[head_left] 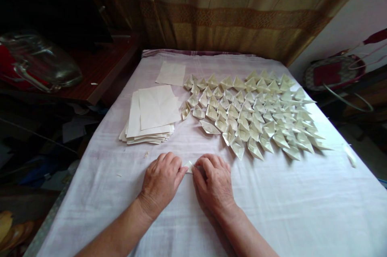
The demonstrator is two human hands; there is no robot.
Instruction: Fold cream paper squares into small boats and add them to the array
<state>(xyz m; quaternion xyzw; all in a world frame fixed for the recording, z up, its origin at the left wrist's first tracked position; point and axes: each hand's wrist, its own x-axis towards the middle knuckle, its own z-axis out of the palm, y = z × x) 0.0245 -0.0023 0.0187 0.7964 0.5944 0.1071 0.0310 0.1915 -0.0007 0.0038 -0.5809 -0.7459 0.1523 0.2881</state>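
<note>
A small folded paper shows between my two hands, low over the cloth-covered table. My left hand pinches its left side between thumb and fingers. On the other side my right hand grips it the same way, and most of the paper is hidden by the fingers. Just beyond my hands, to the right, many folded paper boats stand in close rows. A stack of white paper sheets lies beyond my left hand.
One loose sheet lies behind the stack. Small paper scraps are near my left hand. A brown side table with a clear bag stands at left. A patterned curtain hangs behind the table; a bag is at right.
</note>
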